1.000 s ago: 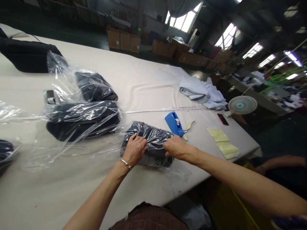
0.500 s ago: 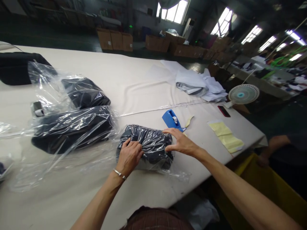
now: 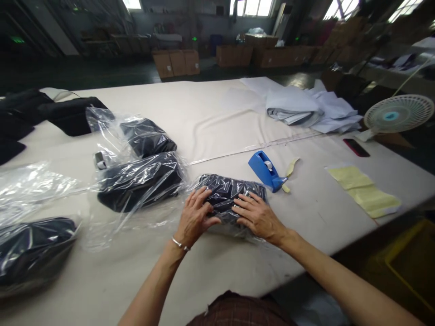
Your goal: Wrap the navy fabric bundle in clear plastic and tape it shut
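A dark garment rolled up in a clear plastic bag [image 3: 234, 188] lies near the front edge of the white table [image 3: 210, 108]. My left hand [image 3: 196, 216] presses flat on its left part, fingers spread. On its right part rests my right hand [image 3: 256, 216], also flat with spread fingers. A blue tape dispenser [image 3: 265, 169] sits just beyond the package to the right, with a yellowish tape strip [image 3: 291, 167] beside it.
Other bagged dark garments [image 3: 139, 179] lie to the left, with loose dark cloth [image 3: 71, 115] behind them. Folded white sheets [image 3: 299, 106], a small fan [image 3: 396, 113], a phone [image 3: 355, 147] and yellow paper sheets [image 3: 365, 192] are on the right. Cardboard boxes [image 3: 176, 61] stand in the background.
My right hand has come down from the package's far right end onto its top. Both hands now press flat on it. The view has swung so everything sits further right.
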Motion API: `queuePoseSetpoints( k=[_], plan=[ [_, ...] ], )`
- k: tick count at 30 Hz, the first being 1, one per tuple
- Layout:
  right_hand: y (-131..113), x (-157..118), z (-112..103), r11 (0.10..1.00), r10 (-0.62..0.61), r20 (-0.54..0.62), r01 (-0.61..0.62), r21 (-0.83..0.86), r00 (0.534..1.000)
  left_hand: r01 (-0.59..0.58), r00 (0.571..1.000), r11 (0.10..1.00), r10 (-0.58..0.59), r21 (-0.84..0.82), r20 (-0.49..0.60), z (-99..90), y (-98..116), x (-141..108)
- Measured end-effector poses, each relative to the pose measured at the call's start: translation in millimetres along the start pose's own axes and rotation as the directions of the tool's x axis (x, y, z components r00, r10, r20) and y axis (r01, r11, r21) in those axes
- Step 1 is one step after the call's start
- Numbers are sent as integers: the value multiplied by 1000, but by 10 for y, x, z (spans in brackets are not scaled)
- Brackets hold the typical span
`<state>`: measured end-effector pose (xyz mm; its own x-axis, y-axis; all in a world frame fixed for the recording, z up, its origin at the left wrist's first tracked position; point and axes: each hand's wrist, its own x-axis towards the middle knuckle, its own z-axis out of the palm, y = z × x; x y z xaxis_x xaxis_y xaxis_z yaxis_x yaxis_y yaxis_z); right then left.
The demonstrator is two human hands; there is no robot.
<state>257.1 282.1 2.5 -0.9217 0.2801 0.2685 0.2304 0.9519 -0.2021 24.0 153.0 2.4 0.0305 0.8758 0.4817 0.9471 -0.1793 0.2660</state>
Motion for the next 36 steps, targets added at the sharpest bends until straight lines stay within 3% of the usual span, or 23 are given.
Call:
queuePoseSetpoints(
  k=[4,7,13,16,19,22,26,28,29,30,32,33,34,36],
  plan=[
    [128,-42,45,1000,-10,-18,11,26,1000,129,991,992,-129,5,47,-297,-260,-328],
    [143,-46,10,999,-11,-15,12,48,1000,166,975,986,-167,22,144,-377,-371,-509],
    [151,-32,3,997,25,-1,-25,73,1000,222,971,969,-209,-110,117,-417,-432,-368],
    [176,-18,-3,994,51,4,-51,96,999,275,961,901,-252,-335,113,-364,-455,-219],
    [190,-8,0,989,73,14,-74,130,997,387,918,720,-359,-576,169,-205,-484,-125],
    [167,3,-1,976,106,24,-108,191,994,473,863,608,-467,-638,194,-12,-515,-81],
    [153,10,-100,920,179,19,-174,350,984,505,831,558,-521,-659,195,122,-543,-67],
    [247,-9,-215,850,278,-2,-245,466,961,513,823,535,-530,-671,206,122,-554,-78],
    [338,-29,-284,800,375,-26,-309,514,927,521,817,525,-534,-673,216,114,-562,-87],
    [460,-55,-355,734,505,-55,-394,554,862,534,810,518,-540,-669,229,104,-572,-95],
    [781,-119,-486,573,753,-110,-565,594,648,568,791,509,-554,-646,259,85,-592,-105],
    [964,-151,-534,501,831,-129,-626,597,542,583,783,508,-561,-634,270,77,-599,-105],
    [1151,-178,-563,446,875,-132,-671,592,465,594,776,508,-566,-624,278,70,-604,-102],
    [1492,-206,-556,380,909,-83,-731,567,408,609,767,509,-572,-608,290,62,-607,-97]
  ],
)
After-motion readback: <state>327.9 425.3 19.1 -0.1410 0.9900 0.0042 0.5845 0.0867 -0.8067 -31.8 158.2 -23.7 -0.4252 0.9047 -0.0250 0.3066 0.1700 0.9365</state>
